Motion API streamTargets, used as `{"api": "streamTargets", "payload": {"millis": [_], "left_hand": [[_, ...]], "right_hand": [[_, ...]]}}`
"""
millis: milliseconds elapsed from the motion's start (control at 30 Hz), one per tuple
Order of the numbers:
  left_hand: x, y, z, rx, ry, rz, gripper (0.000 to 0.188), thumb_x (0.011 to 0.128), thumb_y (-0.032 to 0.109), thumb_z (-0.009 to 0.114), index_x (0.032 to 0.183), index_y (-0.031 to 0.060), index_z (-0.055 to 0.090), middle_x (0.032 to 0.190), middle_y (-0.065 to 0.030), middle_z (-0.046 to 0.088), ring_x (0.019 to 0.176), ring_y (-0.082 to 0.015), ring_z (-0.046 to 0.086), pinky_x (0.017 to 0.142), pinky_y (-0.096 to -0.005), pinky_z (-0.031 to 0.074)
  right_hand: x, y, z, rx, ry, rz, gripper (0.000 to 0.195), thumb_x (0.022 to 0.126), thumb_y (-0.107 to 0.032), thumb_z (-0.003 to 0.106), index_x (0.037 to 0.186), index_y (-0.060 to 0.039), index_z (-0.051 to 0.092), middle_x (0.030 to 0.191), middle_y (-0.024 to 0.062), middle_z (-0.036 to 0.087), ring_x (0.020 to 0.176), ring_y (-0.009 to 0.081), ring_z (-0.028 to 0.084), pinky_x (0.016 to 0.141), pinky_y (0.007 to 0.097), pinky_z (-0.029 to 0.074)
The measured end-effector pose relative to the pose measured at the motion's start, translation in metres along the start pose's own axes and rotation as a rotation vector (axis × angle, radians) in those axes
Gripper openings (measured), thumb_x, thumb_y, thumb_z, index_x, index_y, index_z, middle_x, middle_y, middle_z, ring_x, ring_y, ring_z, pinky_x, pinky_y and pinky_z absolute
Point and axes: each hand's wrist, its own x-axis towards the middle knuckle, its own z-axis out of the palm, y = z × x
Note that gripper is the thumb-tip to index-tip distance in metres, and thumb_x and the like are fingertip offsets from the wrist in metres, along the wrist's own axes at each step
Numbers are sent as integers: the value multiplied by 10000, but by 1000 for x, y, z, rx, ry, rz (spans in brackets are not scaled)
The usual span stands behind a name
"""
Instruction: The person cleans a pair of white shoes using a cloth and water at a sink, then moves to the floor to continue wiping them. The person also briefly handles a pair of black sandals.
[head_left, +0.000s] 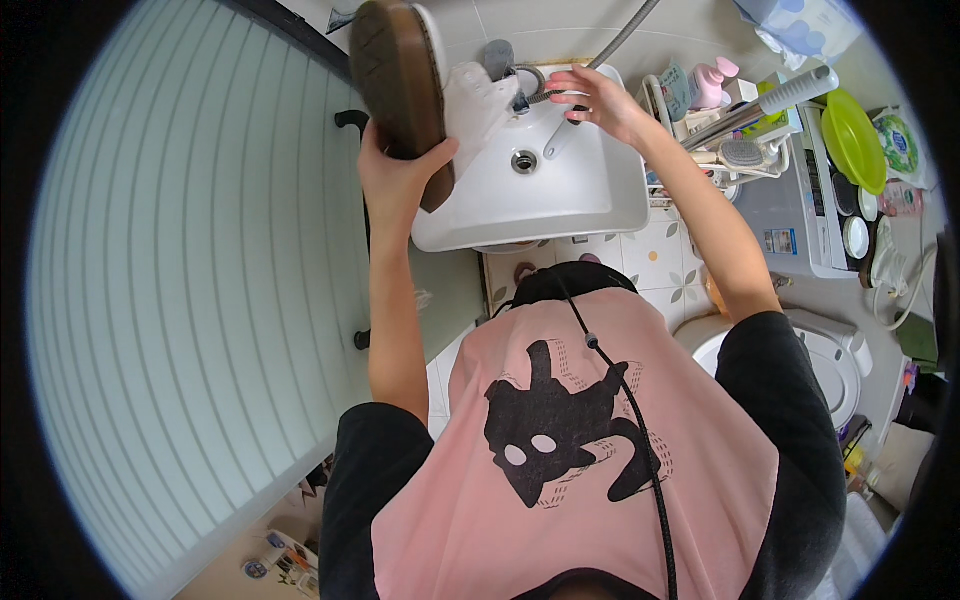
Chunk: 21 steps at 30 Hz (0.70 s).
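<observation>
My left hand (401, 161) grips a shoe (401, 82) by its heel end, over the left side of a white washbasin (517, 217). The shoe's brown sole faces me. Crumpled, thin white material (476, 112) hangs from its upper side; I cannot tell whether it is tissue or cloth. My right hand (604, 101) is raised over the basin's far right part, fingers apart, nothing held. Below its fingertips lies a pale grey handle (559, 141) with a dark part, its far end hidden. The faucet (520, 101) and a drain (524, 162) are at the basin's middle.
A ribbed glass door (210, 262) stands close on the left. Right of the basin, a white rack (750, 169) holds bottles and a hairbrush (741, 154). A metal pole with a grey grip (787, 97) slants over it. Beyond are a washing machine (787, 217), a green basin (853, 142) and a toilet (829, 367).
</observation>
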Motion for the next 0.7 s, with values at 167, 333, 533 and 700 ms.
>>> {"api": "streamTargets", "payload": {"millis": [167, 333, 533, 700], "left_hand": [[-15, -14, -12, -50, 80, -39, 589, 575, 96, 746, 1075, -38, 466, 998, -115, 552, 892, -187, 529, 786, -286, 421], [-17, -39, 1, -33, 83, -61, 670, 586, 81, 743, 1156, -53, 417, 1059, -119, 520, 957, -201, 501, 834, -286, 397], [-23, -63, -8, -166, 23, -225, 676, 604, 45, 737, 1184, -44, 400, 1068, -95, 505, 962, -179, 482, 835, -269, 379], [-19, -69, -3, -342, -96, -145, 596, 602, 26, 730, 1119, -26, 439, 1029, -78, 517, 896, -153, 506, 799, -263, 401]], "right_hand": [[0, 32, -23, 689, -198, -119, 415, 907, -347, 308, 1131, -52, 495, 1165, 120, 521, 1095, 226, 480, 903, 349, 385], [20, 212, -48, -371, 454, -52, 584, 892, -482, 227, 1242, -49, 405, 1282, 166, 398, 1178, 319, 384, 995, 502, 223], [-47, 98, 5, 1202, -183, -57, 739, 851, -580, 105, 1319, -27, 253, 1356, 180, 269, 1252, 355, 244, 1027, 517, 138], [-75, 59, 34, 1158, -340, -209, 733, 843, -588, 111, 1341, -60, 218, 1396, 153, 182, 1293, 329, 146, 1041, 507, 82]]}}
